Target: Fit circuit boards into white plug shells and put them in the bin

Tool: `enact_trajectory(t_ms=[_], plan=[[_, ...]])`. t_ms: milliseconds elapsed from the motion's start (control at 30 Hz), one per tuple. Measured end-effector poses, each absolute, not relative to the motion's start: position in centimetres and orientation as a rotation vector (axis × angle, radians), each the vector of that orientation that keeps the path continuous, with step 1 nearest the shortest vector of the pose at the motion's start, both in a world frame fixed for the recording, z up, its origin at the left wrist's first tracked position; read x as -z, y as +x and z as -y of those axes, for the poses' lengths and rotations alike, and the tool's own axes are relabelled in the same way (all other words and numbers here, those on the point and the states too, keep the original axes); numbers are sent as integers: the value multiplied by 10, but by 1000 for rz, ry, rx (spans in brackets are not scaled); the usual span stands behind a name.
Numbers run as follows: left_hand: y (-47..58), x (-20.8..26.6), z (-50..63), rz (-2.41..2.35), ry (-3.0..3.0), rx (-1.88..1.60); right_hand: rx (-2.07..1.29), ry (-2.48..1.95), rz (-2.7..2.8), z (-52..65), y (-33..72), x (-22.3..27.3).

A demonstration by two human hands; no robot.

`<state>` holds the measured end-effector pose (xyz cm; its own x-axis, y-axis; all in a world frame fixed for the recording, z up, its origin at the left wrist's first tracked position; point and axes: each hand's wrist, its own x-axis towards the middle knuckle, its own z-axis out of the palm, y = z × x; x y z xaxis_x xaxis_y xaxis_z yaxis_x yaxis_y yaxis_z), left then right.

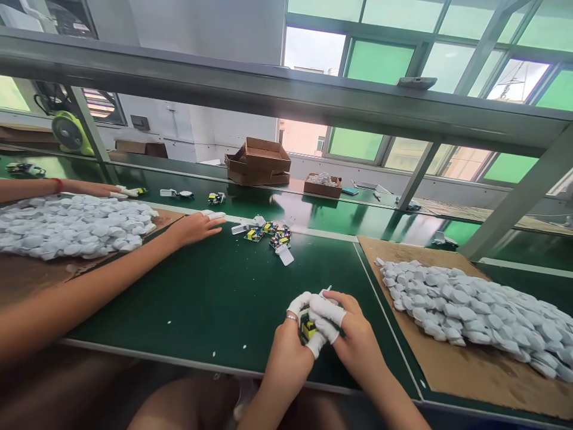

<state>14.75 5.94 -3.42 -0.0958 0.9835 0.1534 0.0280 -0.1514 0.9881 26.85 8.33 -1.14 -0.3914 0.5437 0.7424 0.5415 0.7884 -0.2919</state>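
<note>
Close to the table's near edge, my left hand [293,346] and my right hand [353,328] come together around a small circuit board [308,328] with a yellow part on it. White coverings wrap several of my fingertips, and a ring is on a left finger. Both hands are closed on the board; my fingers hide most of it. A thin pale piece [329,291] sticks out beyond the right fingers, its kind hidden. Farther up the green table lies a small heap of circuit boards [268,234] with white flat pieces [285,255] attached or touching.
A co-worker's arm and hand [197,229] reach in from the left, with another hand [102,189] beyond. White plastic parts are piled at left [76,224] and on cardboard [412,340] at right. Cardboard boxes [262,158] stand behind; a metal shelf [268,89] crosses above.
</note>
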Motion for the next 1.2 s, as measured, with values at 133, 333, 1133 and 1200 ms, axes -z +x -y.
enact_trajectory(t_ms=[133, 333, 1133, 1200], plan=[[147, 31, -60, -1164, 1175, -1424, -50, -750, 2202, -82, 268, 19], [150, 22, -58, -897, 785, -1578, -331, -1101, 1960, -66, 261, 37], [142, 22, -35, -1666, 1594, -1479, 239, -983, 1898, -56, 252, 48], [143, 24, -33, -1682, 1604, -1465, 213, -984, 1914, -56, 253, 49]])
